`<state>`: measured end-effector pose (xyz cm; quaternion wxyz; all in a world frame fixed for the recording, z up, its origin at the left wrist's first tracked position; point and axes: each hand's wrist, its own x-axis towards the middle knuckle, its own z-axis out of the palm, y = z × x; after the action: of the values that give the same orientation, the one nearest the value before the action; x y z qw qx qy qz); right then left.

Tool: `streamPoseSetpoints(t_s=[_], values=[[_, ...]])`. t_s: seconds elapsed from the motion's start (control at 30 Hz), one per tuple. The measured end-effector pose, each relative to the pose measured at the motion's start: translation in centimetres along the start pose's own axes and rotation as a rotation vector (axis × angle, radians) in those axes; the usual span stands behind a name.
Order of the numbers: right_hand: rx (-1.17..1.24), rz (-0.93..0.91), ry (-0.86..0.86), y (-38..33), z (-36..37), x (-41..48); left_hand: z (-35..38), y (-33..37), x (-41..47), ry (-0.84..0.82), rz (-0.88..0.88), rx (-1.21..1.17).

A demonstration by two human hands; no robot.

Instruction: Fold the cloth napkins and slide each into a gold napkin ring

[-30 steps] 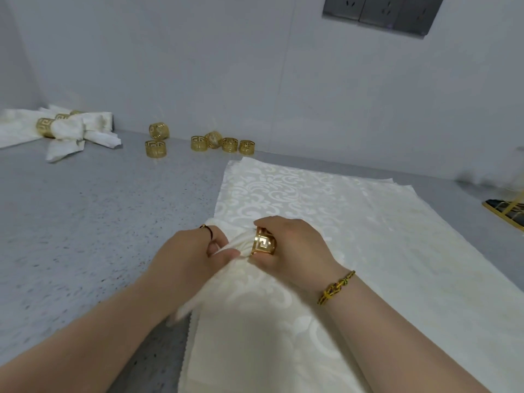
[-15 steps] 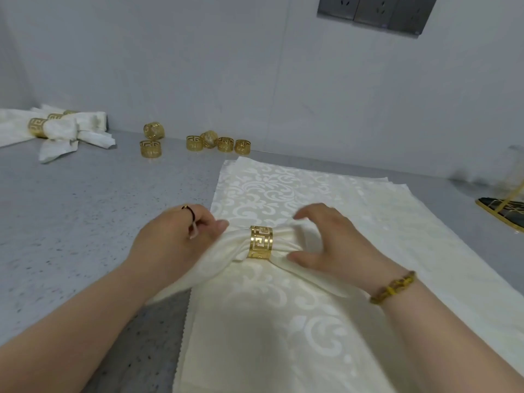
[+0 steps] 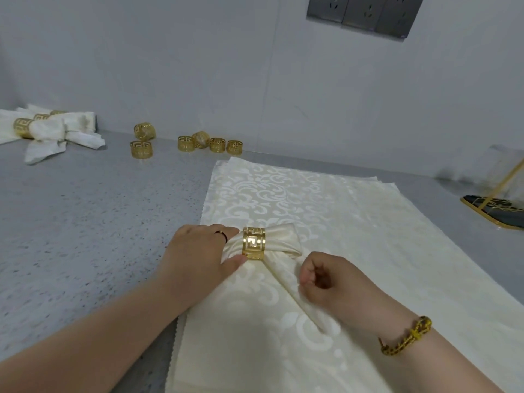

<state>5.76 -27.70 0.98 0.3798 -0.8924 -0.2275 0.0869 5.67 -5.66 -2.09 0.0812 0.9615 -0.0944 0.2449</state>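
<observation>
A cream folded napkin (image 3: 282, 239) runs through a gold napkin ring (image 3: 253, 243) with a key pattern. It lies on a stack of flat cream patterned napkins (image 3: 326, 211). My left hand (image 3: 198, 251) grips the napkin's left end, thumb and fingers right beside the ring. My right hand (image 3: 326, 279) is curled and pinches the napkin's lower right tail, which trails toward me. Several spare gold rings (image 3: 209, 143) stand by the wall, with two more (image 3: 142, 140) to their left.
Finished ringed napkins (image 3: 48, 129) lie piled at the far left on the grey speckled counter (image 3: 85, 222). A gold-framed black stand (image 3: 493, 208) sits at the right edge. The wall with grey sockets (image 3: 365, 12) is close behind.
The ring has slid from the napkin's end to its middle. My right hand let go of the ring and now pinches the right tail. My left hand moved right, up against the ring.
</observation>
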Motion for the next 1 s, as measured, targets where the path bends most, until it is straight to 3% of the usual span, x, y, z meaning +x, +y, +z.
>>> streamPoseSetpoints(t_s=[0.1,0.23,0.33,0.43,0.5,0.6,0.73,1.0], values=[[-0.09,-0.029,0.0,0.6,-0.7,-0.2,-0.3,0.2,-0.2,-0.022,-0.017,-0.012],[-0.14,-0.041,-0.123,-0.1,-2.0,0.1,-0.2,0.1,-0.2,-0.117,-0.101,-0.15],[-0.125,-0.125,0.084,-1.6,-3.0,1.7,-0.8,-0.1,-0.1,-0.151,-0.131,-0.341],[-0.374,-0.096,-0.03,-2.7,-2.2,3.9,-2.3,-0.1,0.3,-0.16,-0.084,-0.503],[-0.564,-0.074,-0.091,-3.0,-0.7,5.1,-2.9,0.3,0.8,-0.238,-0.013,-0.422],[-0.637,-0.138,0.013,-2.3,1.1,5.6,-1.8,1.4,1.9,-0.302,0.042,-0.248],[-0.644,-0.198,0.118,-1.3,1.5,5.6,-0.5,1.8,2.1,-0.147,0.041,-0.234],[-0.665,-0.2,0.127,-0.9,1.8,5.6,-1.2,1.5,1.5,-0.128,-0.019,-0.204]])
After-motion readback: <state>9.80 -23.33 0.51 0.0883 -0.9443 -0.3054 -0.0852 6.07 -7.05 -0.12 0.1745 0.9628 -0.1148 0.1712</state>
